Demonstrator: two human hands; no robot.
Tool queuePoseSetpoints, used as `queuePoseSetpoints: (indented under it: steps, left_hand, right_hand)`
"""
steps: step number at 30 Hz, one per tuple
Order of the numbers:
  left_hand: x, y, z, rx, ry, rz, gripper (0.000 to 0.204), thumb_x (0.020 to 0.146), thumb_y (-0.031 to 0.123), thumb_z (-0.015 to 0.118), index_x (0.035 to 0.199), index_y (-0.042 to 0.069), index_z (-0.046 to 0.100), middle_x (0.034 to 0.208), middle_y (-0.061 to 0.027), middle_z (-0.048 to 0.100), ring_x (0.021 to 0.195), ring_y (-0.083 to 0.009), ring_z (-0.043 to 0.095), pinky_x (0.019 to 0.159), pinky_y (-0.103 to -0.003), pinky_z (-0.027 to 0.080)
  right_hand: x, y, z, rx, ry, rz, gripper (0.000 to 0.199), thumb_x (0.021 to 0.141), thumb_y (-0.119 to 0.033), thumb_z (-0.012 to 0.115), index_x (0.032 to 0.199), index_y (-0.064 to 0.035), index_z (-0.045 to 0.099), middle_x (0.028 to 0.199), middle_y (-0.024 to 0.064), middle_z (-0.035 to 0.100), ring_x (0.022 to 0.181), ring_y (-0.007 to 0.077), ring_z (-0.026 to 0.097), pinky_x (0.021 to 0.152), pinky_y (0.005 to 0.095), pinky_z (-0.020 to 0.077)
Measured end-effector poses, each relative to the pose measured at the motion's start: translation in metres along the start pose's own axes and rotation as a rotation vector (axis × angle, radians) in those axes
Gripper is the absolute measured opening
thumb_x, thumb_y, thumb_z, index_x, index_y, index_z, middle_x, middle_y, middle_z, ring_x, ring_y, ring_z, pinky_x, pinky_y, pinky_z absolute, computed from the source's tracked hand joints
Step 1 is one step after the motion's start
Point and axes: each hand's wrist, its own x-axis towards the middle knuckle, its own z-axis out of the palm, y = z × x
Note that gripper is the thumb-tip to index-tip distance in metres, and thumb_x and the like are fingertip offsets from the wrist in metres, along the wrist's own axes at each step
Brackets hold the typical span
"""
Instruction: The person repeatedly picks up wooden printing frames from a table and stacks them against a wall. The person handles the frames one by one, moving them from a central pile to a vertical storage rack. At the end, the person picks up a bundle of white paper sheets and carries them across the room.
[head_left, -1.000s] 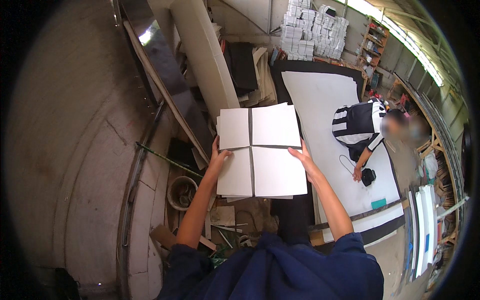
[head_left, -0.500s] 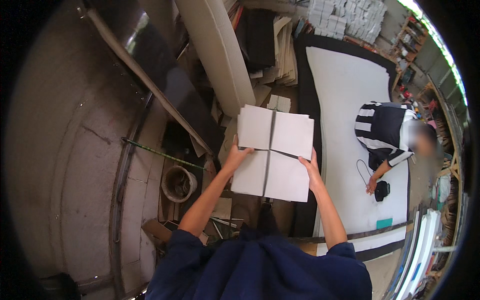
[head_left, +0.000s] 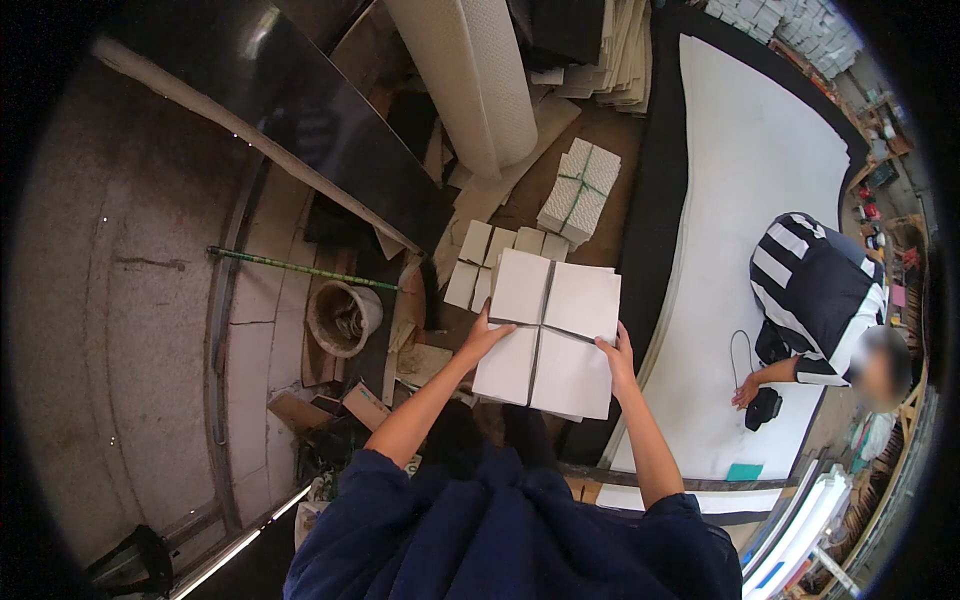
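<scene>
Between my two hands I hold a bundle of white square sheets (head_left: 577, 372), tied crosswise with a dark band. My left hand (head_left: 487, 337) grips its left edge, thumb on top near the band. At the right edge my right hand (head_left: 618, 357) clasps it, thumb also on top; the fingers under the bundle are hidden. Just beyond it on the floor sits a similar tied bundle (head_left: 466, 285), partly covered by the one I hold. Farther off lies a textured white bundle (head_left: 580, 190) tied with green string.
To the right stands a low stack of large white sheets (head_left: 740, 200) with black edges. A person (head_left: 815, 290) in black and white bends over it, one hand near a black object (head_left: 763, 408). At left are a bucket (head_left: 345, 318), a green pole (head_left: 300, 265) and a dark leaning panel (head_left: 330, 130).
My view has shifted forward, bringing the tied bundles on the floor into sight. The held bundle is a little lower in the picture, still in both hands.
</scene>
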Motion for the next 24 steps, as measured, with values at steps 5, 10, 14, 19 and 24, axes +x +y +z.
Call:
queuePoseSetpoints:
  steps: [5, 10, 14, 19, 24]
  left_hand:
    - [0.027, -0.032, -0.031, 0.072, 0.098, -0.029, 0.079, 0.065, 0.014, 0.069, 0.129, 0.006, 0.023, 0.118, -0.0126, 0.044, 0.109, -0.0212, 0.043, 0.089, -0.032, 0.036]
    - [0.095, -0.109, -0.058, 0.139, 0.127, -0.010, 0.073, 0.065, 0.012, 0.069, 0.126, 0.006, 0.029, 0.116, -0.0118, 0.046, 0.106, -0.0198, 0.045, 0.089, -0.031, 0.036]
    - [0.151, -0.128, -0.076, 0.233, 0.134, 0.054, 0.073, 0.066, 0.012, 0.069, 0.126, 0.004, 0.029, 0.118, -0.0131, 0.046, 0.108, -0.0211, 0.044, 0.091, -0.031, 0.035]
    - [0.206, -0.157, -0.104, 0.221, 0.085, 0.094, 0.083, 0.066, 0.012, 0.069, 0.131, 0.005, 0.017, 0.128, -0.0155, 0.034, 0.117, -0.0234, 0.035, 0.096, -0.031, 0.029]
    - [0.223, -0.183, -0.107, 0.405, -0.096, 0.048, 0.105, 0.067, 0.018, 0.069, 0.132, 0.008, -0.014, 0.139, -0.0182, 0.002, 0.128, -0.0268, 0.008, 0.103, -0.034, 0.014]
  right_hand:
    - [0.057, 0.039, 0.030, -0.127, 0.034, -0.008, 0.070, 0.070, -0.016, 0.065, 0.127, -0.0037, 0.027, 0.116, 0.0169, 0.044, 0.104, 0.0251, 0.046, 0.087, 0.0348, 0.0376]
    - [0.141, 0.124, 0.059, -0.203, 0.053, 0.027, 0.069, 0.070, -0.013, 0.066, 0.126, -0.0035, 0.027, 0.114, 0.0156, 0.045, 0.102, 0.0231, 0.047, 0.087, 0.0335, 0.0375]
    - [0.197, 0.153, 0.080, -0.181, 0.063, -0.080, 0.069, 0.069, -0.011, 0.067, 0.126, -0.0025, 0.027, 0.112, 0.0153, 0.048, 0.101, 0.0224, 0.048, 0.087, 0.0325, 0.0374]
    - [0.242, 0.161, 0.111, -0.167, 0.048, -0.187, 0.073, 0.069, -0.011, 0.067, 0.127, -0.0008, 0.024, 0.118, 0.0173, 0.042, 0.109, 0.0237, 0.042, 0.091, 0.0337, 0.0334]
    - [0.265, 0.203, 0.131, -0.481, 0.059, -0.203, 0.094, 0.069, -0.009, 0.066, 0.133, -0.0031, -0.003, 0.133, 0.0225, 0.022, 0.124, 0.0295, 0.021, 0.101, 0.0318, 0.0192]
